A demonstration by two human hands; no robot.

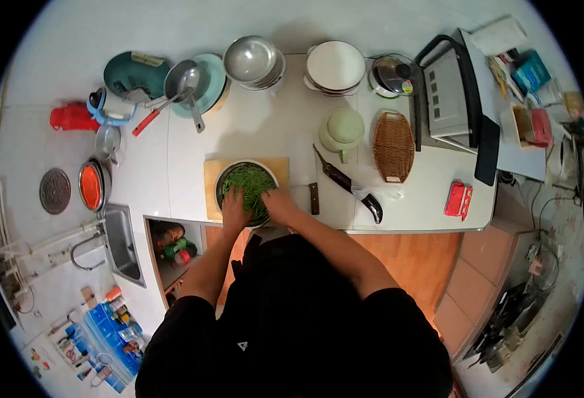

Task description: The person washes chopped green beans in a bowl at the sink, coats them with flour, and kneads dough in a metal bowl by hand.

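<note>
My left hand (pixel 235 209) and right hand (pixel 281 205) both reach into the cut greens (pixel 247 179), fingertips among them; I cannot tell whether either grips any. The greens are in a bowl (pixel 218 183) on the cutting board (pixel 211 175). To its right on my worktop (pixel 415 205) lies a knife (pixel 314 199).

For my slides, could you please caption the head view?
Left hand and right hand reach into a bowl of greens on a board, knife nearby.
</note>
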